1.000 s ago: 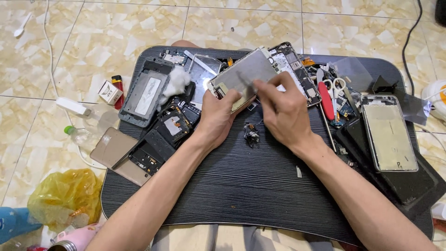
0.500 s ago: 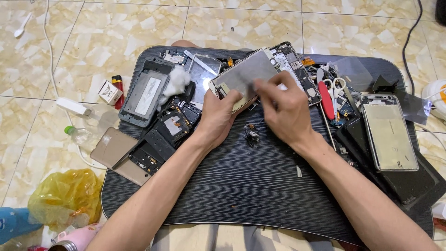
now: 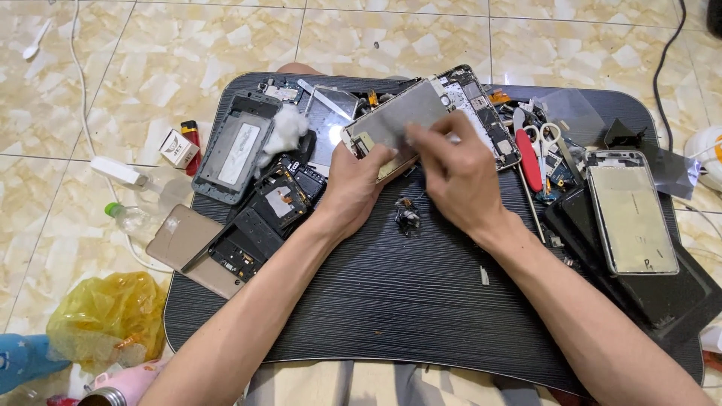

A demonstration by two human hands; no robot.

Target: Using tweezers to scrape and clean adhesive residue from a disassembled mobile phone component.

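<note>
Black ribbed tray (image 3: 391, 316), perhaps tile floor (image 3: 113, 68)

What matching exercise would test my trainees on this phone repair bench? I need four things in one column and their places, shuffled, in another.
Things:
1. grey metal phone panel
2. white cotton wad
3. red-handled tool
4. yellow plastic bag

Places:
A. on the tiled floor, left of the black ribbed tray
B. held up between the left hand and right hand
C. on the tray, right of the hands, beside the small scissors
D. beside the grey phone frame, at the tray's upper left

Pairs: 1-B, 2-D, 3-C, 4-A
</note>
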